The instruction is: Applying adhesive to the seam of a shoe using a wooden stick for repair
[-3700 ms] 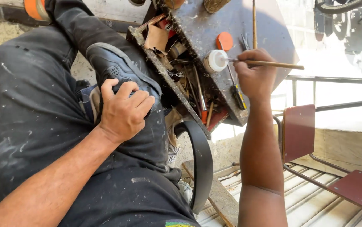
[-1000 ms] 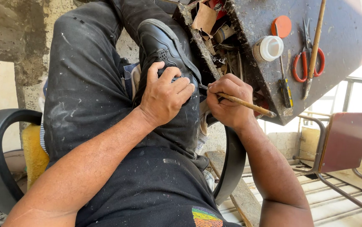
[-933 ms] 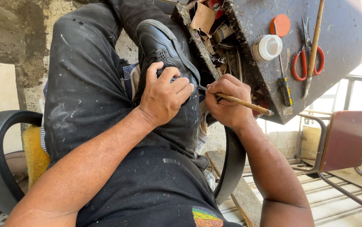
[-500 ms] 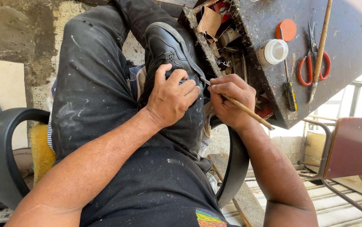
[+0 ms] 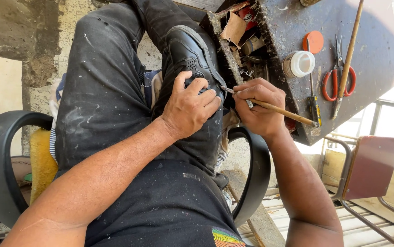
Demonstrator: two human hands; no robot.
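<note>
Left hand (image 5: 188, 109) fingers clamp the black leather shoe (image 5: 185, 55); right hand (image 5: 257, 106) fingers pinch a thin wooden brush (image 5: 283, 111), beside the white round jar (image 5: 298, 63).

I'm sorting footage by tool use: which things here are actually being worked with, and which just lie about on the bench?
In use:
left hand gripping the black shoe on the lap
right hand holding the thin wooden-handled brush, tip at the shoe

Lying about:
red-handled scissors
white jar
orange lid
screwdriver
long wooden stick
</note>
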